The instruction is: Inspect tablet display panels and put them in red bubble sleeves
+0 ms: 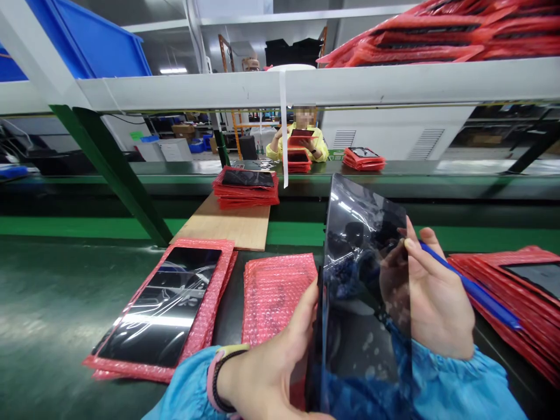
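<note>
A glossy black screen panel (365,291) stands tilted nearly upright in front of me. My left hand (280,361) grips it along its left edge, with its fingers hidden behind or beneath it. In my right hand (437,297) is a blue pen (481,297), its rear end pointing out to the lower right. The tips of that hand's thumb and finger are at the panel's right edge; whether they touch it I cannot tell. Reflections and smudge-like spots show on the glass. Behind my left hand lies a stack of red bubble-wrap pouches (275,291).
Another black screen (161,309) lies on red bubble wrap at left. Stacks of red-wrapped panels stand at right (520,297), on a wooden board (227,224) and on the shelf above (437,41). A green post (118,169) rises at left. Across the line sits a person in yellow (321,146).
</note>
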Available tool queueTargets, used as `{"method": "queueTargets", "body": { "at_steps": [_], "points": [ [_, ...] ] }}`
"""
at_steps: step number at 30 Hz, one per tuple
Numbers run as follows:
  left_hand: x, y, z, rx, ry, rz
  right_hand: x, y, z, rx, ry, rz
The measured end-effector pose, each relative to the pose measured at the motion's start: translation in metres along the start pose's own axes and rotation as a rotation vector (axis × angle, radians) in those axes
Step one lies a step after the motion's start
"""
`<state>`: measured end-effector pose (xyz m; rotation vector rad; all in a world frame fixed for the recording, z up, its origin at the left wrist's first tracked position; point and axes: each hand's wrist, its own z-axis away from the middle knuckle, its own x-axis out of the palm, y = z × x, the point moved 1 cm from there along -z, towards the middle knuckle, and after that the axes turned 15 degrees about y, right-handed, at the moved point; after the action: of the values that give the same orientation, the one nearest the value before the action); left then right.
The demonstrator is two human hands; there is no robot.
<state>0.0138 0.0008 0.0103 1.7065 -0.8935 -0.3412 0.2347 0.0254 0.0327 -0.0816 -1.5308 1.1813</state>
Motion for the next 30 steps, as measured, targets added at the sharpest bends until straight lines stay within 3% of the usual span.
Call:
{"method": "queueTargets", "body": {
  "at_steps": [4,9,13,18,30],
  "points": [
    [-0.004,-0.002,0.0,-0.074,0.0,0.07,0.0,0.0,0.0,0.012,0.002,0.011],
    [-0.001,0.002,-0.001,-0.159,-0.024,0.319,0.001,0.001,0.001,0.022,0.021,0.029],
    [0.004,0.005,-0.008,-0.126,0.167,0.446,0.002,0.001,0.003,0.023,0.031,0.048],
    [0.005,0.004,-0.013,-0.107,0.296,0.376,0.001,0.001,0.004,0.016,0.042,0.065],
    [0.003,0.005,-0.012,-0.098,0.326,0.352,0.001,0.002,0.006,0.008,0.033,0.087]
  ]
}}
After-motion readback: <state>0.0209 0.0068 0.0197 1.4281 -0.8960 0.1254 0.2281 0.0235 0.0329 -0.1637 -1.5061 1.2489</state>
